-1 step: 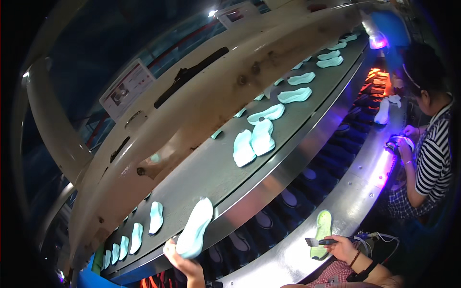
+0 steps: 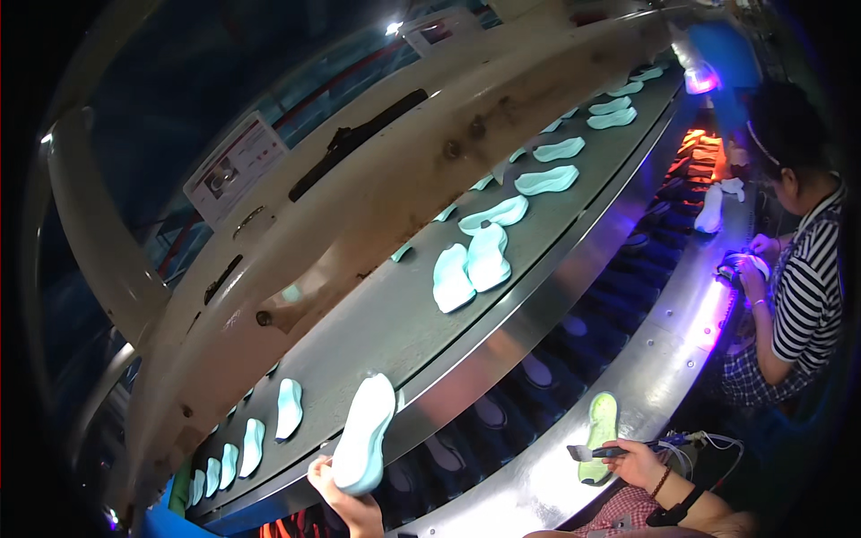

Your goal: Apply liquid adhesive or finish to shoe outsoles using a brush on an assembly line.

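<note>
My left hand (image 2: 343,498) is closed on the lower end of a pale mint shoe sole (image 2: 364,438). It holds the sole raised near the belt's front edge, toe end up. On the right, my right hand (image 2: 639,466) grips a flat brush (image 2: 583,454) by its dark handle. The brush's bristle end lies over a yellow-green shoe sole (image 2: 604,418) on the curved metal ledge (image 2: 538,484). Whether the bristles touch that sole I cannot tell.
A grey conveyor belt (image 2: 372,327) carries several mint soles, including a close pair (image 2: 485,258). Above it runs a beige machine hood (image 2: 296,269). Dark soles (image 2: 490,411) lie in the lower channel. A co-worker in a striped top (image 2: 812,278) works at the far right.
The sole in my left hand has dipped slightly and turned a little more upright. My right hand has kept its hold on the brush, hardly moving.
</note>
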{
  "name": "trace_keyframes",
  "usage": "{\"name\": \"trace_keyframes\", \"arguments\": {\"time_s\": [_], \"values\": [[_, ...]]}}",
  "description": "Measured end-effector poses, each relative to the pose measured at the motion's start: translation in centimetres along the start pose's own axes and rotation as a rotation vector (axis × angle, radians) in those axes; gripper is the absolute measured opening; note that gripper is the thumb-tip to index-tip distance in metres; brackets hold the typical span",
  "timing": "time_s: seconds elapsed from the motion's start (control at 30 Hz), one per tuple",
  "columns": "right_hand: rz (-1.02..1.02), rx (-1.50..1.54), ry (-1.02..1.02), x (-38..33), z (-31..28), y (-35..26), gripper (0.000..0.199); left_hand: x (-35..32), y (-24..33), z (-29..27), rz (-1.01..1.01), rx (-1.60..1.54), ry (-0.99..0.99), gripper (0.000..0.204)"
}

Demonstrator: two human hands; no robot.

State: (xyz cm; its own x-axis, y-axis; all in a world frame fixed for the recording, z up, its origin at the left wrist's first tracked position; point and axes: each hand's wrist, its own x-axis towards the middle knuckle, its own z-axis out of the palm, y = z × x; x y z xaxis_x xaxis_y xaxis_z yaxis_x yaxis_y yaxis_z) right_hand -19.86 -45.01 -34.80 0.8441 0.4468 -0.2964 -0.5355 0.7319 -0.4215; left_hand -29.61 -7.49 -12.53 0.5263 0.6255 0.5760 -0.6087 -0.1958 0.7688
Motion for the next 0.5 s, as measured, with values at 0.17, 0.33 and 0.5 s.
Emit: {"name": "trace_keyframes", "arguments": {"time_s": [0.17,0.33,0.5], "values": [[-0.049,-0.014,-0.032,0.8,0.1,0.9,0.02,-3.3,-6.5,3.0,-0.239,-0.206,-0.129,0.057],[-0.123,-0.038,-0.026,0.1,-0.2,1.6,0.021,-8.8,-9.0,3.8,-0.517,-0.331,-0.227,0.064],[-0.126,-0.136,0.005,-0.8,0.5,1.5,0.021,-14.1,-11.1,5.1,-0.762,-0.462,-0.26,0.071]]}}
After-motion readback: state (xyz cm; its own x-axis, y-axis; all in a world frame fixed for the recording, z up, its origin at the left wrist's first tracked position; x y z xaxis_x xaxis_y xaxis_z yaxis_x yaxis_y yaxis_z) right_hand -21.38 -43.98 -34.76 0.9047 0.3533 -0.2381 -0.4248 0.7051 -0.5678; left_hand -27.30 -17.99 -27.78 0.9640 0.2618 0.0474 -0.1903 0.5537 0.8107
